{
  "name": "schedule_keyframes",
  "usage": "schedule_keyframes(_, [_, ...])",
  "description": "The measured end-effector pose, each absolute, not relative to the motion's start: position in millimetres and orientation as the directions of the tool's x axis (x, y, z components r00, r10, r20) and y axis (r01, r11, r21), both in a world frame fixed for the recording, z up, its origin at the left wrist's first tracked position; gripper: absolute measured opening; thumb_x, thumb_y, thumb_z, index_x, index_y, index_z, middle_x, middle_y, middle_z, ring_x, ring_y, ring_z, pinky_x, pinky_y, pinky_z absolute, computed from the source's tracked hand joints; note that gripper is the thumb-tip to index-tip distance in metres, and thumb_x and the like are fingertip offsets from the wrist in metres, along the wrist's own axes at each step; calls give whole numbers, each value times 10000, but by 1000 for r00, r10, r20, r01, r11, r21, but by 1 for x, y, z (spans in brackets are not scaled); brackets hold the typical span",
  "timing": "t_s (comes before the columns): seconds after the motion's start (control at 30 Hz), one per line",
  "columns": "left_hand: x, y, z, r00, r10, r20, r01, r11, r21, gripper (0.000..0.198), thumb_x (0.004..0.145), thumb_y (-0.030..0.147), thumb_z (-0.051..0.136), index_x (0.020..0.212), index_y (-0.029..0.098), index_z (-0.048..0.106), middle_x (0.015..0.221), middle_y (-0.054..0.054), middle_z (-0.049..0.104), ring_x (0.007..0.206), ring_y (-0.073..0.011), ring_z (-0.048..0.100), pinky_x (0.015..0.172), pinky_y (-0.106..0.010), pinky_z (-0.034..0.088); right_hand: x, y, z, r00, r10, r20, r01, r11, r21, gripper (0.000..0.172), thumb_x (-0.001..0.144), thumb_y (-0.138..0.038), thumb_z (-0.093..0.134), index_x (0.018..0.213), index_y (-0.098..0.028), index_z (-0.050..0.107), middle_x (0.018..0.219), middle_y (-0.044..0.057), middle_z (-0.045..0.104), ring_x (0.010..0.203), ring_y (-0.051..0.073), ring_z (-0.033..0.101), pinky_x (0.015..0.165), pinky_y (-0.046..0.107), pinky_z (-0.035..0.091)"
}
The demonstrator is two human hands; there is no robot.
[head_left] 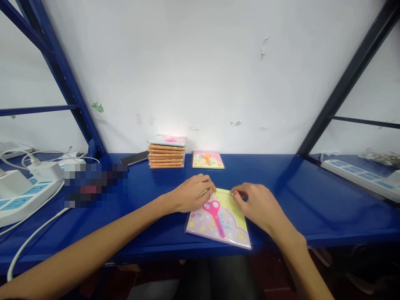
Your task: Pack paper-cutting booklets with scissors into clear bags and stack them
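Observation:
In front of me, at the table's near edge, lies a flat pink-and-yellow paper packet (pixel 231 223) in clear plastic. Child's scissors (pixel 215 216) with pink handles show on its front. My left hand (pixel 195 195) is closed at the packet's top left edge, thumb and fingertips together. At the top right edge my right hand (pixel 258 204) pinches with thumb and forefinger; its other fingers are curled. What exactly lies between the fingertips is too small to see. The packet's lower edge reaches slightly past the table's front edge.
Against the wall stands a stack of similar packets (pixel 166 156), with another packet (pixel 208 159) showing orange scissors beside it. A dark phone (pixel 135 158) lies left of the stack. Power strips (pixel 31 196) with white cables stand at the left; another strip (pixel 359 177) is at the right.

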State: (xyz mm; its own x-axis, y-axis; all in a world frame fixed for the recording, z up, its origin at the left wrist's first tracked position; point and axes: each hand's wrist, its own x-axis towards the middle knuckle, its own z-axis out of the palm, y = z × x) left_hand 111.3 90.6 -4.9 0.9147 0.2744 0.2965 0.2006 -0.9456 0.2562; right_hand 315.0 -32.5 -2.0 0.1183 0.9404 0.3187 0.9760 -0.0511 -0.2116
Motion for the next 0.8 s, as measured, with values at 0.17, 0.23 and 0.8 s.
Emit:
schedule_keyframes(0.17, [105,104,-6,847,431,311,335,-888,316,402,1055,377,353,949,192,694,923,-62,629,928,-227,601,870,-369,459,334,-39,3,178,952,250,963,-117,-241,303,920,-269,498,820,-277,784,797,38,783,706,231,698,587,294,379])
schedule_keyframes(0.23, [104,107,-12,809,503,303,386,-844,372,345,1027,420,433,1076,196,692,1008,-72,618,994,-238,603,916,-386,469,342,-42,5,208,948,241,960,-151,-237,313,932,-303,493,764,-270,754,754,38,771,652,230,683,558,296,362])
schedule_keyframes(0.8, [109,114,-14,764,579,285,137,-577,805,205,891,357,631,942,162,667,967,-65,726,857,-191,662,726,-285,488,353,-39,0,355,935,-10,768,-297,-567,681,948,-744,363,837,-198,754,818,108,763,699,251,703,658,345,508])
